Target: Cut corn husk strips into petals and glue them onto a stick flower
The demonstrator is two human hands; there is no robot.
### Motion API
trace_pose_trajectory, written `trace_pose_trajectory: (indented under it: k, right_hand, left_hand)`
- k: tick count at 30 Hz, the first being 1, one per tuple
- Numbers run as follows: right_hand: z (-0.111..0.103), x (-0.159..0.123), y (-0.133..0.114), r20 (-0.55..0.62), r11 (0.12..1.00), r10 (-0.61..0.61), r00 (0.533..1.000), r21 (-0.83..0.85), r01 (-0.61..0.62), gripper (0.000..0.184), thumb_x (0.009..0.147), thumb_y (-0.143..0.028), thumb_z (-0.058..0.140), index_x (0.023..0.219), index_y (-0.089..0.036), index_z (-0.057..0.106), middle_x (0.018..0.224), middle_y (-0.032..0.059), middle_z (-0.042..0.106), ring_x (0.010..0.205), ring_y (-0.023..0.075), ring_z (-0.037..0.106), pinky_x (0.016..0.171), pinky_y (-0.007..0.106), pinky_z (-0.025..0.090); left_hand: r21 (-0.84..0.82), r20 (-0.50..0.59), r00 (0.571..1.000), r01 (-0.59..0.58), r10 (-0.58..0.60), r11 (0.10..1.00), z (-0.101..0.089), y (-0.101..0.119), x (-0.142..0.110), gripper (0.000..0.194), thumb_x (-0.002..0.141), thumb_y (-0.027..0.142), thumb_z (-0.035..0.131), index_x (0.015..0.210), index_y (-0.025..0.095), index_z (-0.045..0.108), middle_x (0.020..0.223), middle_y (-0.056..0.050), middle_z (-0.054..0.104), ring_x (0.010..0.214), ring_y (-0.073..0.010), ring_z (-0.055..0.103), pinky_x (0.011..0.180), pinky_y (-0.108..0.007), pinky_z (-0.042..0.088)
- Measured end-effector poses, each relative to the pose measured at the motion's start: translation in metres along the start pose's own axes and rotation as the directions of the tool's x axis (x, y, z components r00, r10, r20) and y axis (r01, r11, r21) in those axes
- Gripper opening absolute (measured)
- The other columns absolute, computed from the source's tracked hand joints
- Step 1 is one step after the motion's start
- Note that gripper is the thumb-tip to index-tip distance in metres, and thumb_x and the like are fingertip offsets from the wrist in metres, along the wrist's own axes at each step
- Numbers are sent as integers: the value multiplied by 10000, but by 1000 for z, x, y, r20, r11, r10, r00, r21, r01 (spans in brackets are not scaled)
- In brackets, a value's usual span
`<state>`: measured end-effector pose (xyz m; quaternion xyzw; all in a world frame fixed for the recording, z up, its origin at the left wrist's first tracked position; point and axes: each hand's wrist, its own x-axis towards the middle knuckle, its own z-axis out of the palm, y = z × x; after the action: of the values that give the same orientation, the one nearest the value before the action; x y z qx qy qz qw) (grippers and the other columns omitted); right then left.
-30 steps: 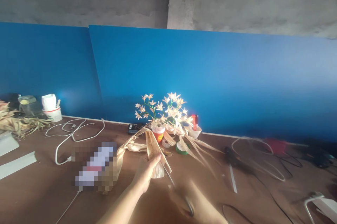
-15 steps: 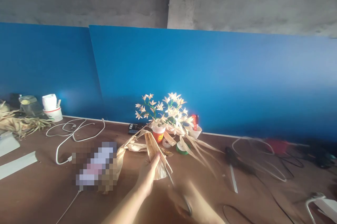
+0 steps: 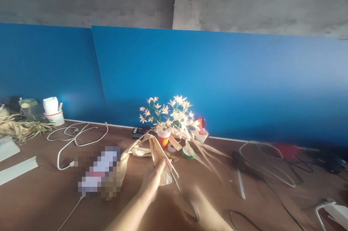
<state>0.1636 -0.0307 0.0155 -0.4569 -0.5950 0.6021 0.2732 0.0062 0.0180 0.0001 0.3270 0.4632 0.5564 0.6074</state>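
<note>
My left hand (image 3: 153, 179) pinches a dried corn husk (image 3: 156, 151) between thumb and fingers. The husk stands tilted, its pointed end upward and its broad end below my thumb. My right hand (image 3: 200, 205), smeared by motion, grips a pair of scissors (image 3: 176, 181). Their blades lie along the right side of the husk, where a narrow strip parts from it. Behind the husk stands a red and white paper cup (image 3: 163, 139), with pale husk flowers (image 3: 178, 112) on green stems above it.
More husks (image 3: 125, 162) lie left of my left hand, next to a pixelated device (image 3: 99, 171). A roll of green tape (image 3: 187, 152) and long husk strips (image 3: 209, 151) lie to the right. White cables (image 3: 78, 138) and a lidded white tub (image 3: 54, 117) are at left.
The scissors have shifted slightly up along the husk's right edge, and their blades look closer together. My left hand and the husk keep nearly the same place.
</note>
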Motion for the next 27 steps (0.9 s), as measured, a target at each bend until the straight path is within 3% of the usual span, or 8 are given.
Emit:
trace_pose_trajectory:
  k: [11,16,27]
  right_hand:
    - [-3,-11,-18,8,998,-9,1000,-62,9,255,747,-415,626,686,-168,605,418,-82,408,424,74,367,458,218,282]
    - [-6,-17,-27,35,992,-43,998,-121,47,309,742,-455,624,650,-161,606,443,-61,427,478,85,384,496,215,314]
    - [-8,-11,-10,29,994,-27,999,-106,30,311,752,-437,618,603,-165,594,435,-61,382,471,88,360,495,231,295]
  left_hand:
    - [53,70,997,-30,26,998,-2,7,0,517,633,608,713,861,147,772,923,-103,756,907,-254,658,806,-305,479]
    - [146,88,994,-79,67,986,-3,11,-2,555,656,663,653,823,149,780,828,-92,746,805,-225,647,758,-294,472]
    - [81,150,986,-84,72,993,-9,4,6,488,634,588,727,772,122,772,716,-92,719,641,-177,625,628,-272,465]
